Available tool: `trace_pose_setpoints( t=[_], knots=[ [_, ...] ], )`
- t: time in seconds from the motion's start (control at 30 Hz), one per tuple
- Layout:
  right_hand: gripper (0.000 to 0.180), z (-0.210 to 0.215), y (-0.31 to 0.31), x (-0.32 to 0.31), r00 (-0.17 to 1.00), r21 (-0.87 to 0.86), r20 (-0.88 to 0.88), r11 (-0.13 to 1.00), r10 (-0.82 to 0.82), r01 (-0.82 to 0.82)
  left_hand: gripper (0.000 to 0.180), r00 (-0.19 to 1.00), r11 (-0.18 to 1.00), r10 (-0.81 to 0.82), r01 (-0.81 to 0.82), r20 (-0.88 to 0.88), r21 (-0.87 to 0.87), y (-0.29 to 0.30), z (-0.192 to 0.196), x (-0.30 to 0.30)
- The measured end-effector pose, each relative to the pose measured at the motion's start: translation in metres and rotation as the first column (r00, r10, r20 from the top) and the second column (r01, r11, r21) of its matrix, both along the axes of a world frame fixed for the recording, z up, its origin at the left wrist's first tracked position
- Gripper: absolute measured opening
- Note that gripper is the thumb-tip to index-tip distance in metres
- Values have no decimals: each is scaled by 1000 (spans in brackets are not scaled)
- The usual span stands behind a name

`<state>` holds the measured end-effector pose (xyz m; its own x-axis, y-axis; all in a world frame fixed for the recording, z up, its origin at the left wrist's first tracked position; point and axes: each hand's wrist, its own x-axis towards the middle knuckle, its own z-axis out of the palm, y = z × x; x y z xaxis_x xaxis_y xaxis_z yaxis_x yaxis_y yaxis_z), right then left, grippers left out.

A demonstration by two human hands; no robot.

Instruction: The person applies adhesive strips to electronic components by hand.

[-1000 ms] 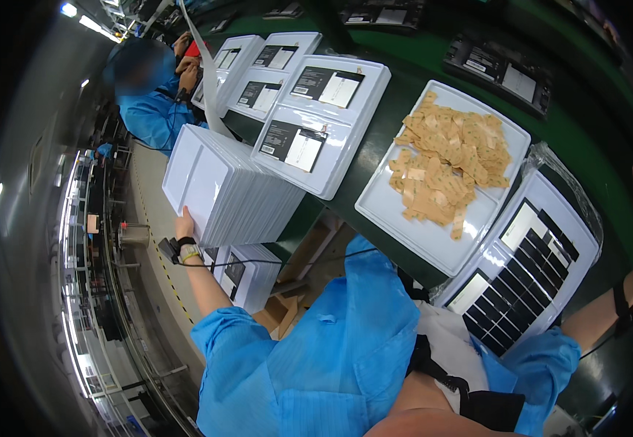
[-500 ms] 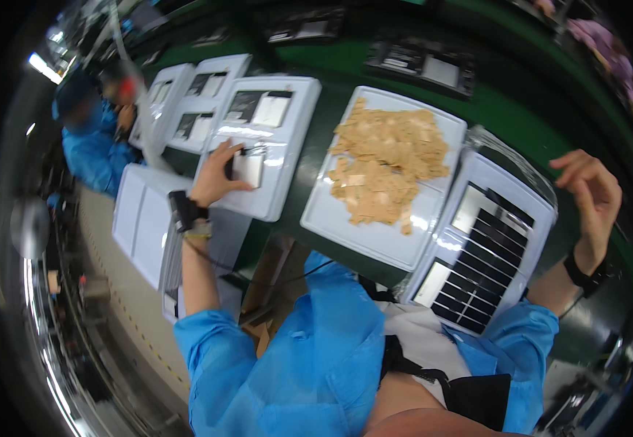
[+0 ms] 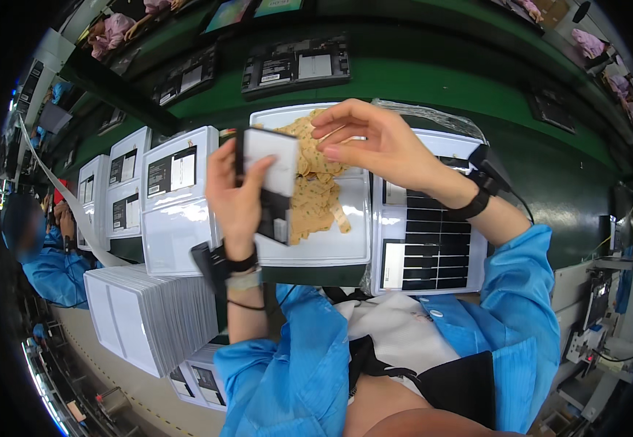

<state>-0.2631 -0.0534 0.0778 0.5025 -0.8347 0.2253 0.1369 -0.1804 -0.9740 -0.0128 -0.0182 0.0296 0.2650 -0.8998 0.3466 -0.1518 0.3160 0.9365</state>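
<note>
My left hand (image 3: pixel 235 195) holds a flat white and black rectangular device (image 3: pixel 271 182) upright in front of me, thumb across its face. My right hand (image 3: pixel 374 142) hovers just right of it with fingers spread and curled, holding nothing I can see. Behind both lies a white tray (image 3: pixel 331 244) with a heap of tan paper-like strips (image 3: pixel 316 197). To the right sits a white tray of black cells in rows (image 3: pixel 433 240). Both wrists wear black bands.
White boxed units (image 3: pixel 174 189) lie in a row on the green bench at left. A stack of white flat pieces (image 3: pixel 149 317) stands at lower left. Dark devices (image 3: pixel 294 69) sit on the far bench. Another person in blue (image 3: pixel 47 255) works at far left.
My left hand lifted the white and black device off the left row and brought it up to centre. My right hand swung in from the far right toward it.
</note>
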Motion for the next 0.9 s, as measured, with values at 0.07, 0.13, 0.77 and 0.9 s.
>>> trace_pose_setpoints(
  t=[0.07, 0.13, 0.77, 0.9],
  knots=[
    [28, -6, -1, 3, 999, 56, -4, 998, -32, 32, 53, 998, 998, -37, 39, -48, 50, -4, -4, -29],
    [27, -10, 2, 5, 993, 81, -4, 990, -119, 119, 54, 993, 996, -63, 69, -98, 63, -4, -8, -38],
    [20, -38, 13, 41, 992, 218, -29, 968, -123, 126, 47, 900, 986, 51, 24, -433, 165, -15, -40, -31],
    [20, -43, 10, 50, 990, 253, 21, 958, -142, 132, 51, 941, 995, 21, 15, -337, 103, -11, -48, -35]
  ],
)
